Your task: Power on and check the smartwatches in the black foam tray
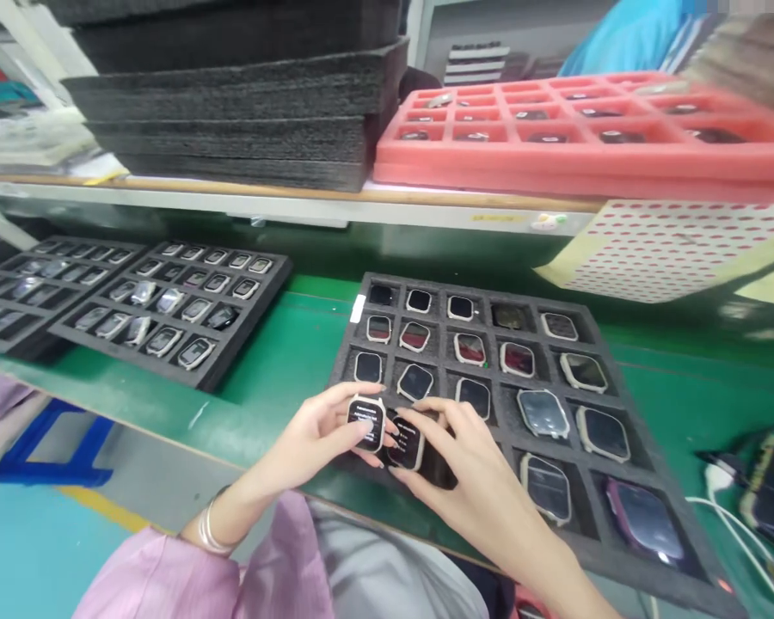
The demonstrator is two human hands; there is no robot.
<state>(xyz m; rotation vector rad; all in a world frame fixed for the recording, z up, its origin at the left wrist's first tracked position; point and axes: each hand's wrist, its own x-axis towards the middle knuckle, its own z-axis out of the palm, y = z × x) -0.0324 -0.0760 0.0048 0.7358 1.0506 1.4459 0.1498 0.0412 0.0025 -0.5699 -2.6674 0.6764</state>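
My left hand (313, 438) is closed around a smartwatch case (365, 424), its thumb lying on the lit screen with lines of white text. Beside it, my right hand (477, 460) grips a second smartwatch (406, 443) by its edges, and that screen is lit too. Both watches are strapless and sit over the near left part of a black foam tray (593, 322). Whether the second watch rests in a compartment is hidden by my fingers. Several other watch cases, such as a silver-framed one (543, 413) and a purple-framed one (645, 516), lie in the tray's compartments.
More foam trays of watches (210, 370) stand on the green bench (258, 352) to the left. Above, a shelf (426, 206) carries stacked black foam (232, 112) and a pink foam tray (555, 168). White cables (726, 507) run at the right. Another person's sleeve (625, 39) shows behind.
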